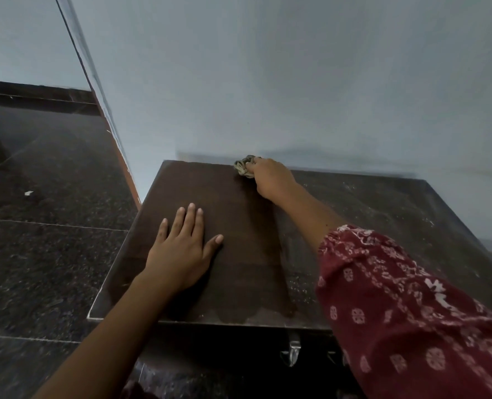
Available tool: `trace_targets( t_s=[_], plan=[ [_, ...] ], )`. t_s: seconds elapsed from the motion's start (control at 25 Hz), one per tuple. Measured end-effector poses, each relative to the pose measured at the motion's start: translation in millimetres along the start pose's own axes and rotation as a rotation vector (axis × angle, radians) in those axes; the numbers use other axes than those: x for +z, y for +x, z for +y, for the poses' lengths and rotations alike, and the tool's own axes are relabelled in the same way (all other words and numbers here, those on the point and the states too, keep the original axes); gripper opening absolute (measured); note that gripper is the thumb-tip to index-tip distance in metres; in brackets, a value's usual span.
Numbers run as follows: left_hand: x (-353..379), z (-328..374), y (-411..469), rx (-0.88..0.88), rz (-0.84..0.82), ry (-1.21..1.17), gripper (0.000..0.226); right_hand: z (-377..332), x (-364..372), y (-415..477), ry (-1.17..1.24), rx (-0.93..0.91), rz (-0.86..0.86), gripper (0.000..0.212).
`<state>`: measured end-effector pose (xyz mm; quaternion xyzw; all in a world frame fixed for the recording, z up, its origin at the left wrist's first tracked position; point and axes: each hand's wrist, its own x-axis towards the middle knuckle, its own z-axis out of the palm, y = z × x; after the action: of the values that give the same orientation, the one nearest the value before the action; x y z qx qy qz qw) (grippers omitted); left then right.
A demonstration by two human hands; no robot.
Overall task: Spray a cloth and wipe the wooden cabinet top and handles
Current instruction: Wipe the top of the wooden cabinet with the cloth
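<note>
A person's right hand (270,180) is gripping a crumpled cloth (244,166) and pressing it against the far edge of a dark wooden cabinet top (247,254), next to a pale wall (296,82). The left hand (181,249) is lying flat, fingers spread, on the near left part. Pale dust is covering the top's right side, and a metal handle (292,352) is hanging below the front edge.

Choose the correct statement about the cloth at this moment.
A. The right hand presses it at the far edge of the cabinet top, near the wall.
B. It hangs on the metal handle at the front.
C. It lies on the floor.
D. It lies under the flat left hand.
A: the right hand bunches the cloth at the far edge of the cabinet top, by the wall; the left hand lies flat and empty.
</note>
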<state>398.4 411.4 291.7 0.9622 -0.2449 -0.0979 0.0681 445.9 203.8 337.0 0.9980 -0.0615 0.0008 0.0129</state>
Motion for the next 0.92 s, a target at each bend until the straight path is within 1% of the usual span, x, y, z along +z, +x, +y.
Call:
trace_targets(
  t_s=[0.2, 0.36, 0.56, 0.8, 0.92],
  plan=[
    [-0.1, 1.7, -8.6, 0.021, 0.025, -0.031, 0.069, -10.5, -4.3, -79.4, 0.049, -0.013, -0.016, 0.045],
    [-1.5, 7.7, -12.0, 0.064, 0.013, -0.037, 0.061, -23.2, -6.0, -149.8, 0.089, -0.051, -0.066, 0.056],
    [-5.7, 10.8, -17.9, 0.039, 0.006, -0.063, 0.061, -25.5, -3.9, -216.6, 0.137, -0.147, -0.095, 0.064],
    [3.7, 47.8, -31.9, 0.147, -0.013, -0.046, 0.063, -2.1, 0.2, -263.6, 0.178, -0.255, -0.104, 0.071],
    [8.3, 57.1, -32.4, 0.138, -0.015, -0.029, 0.064, 12.5, -0.9, -270.9, 0.150, -0.271, -0.108, 0.071]
  ],
)
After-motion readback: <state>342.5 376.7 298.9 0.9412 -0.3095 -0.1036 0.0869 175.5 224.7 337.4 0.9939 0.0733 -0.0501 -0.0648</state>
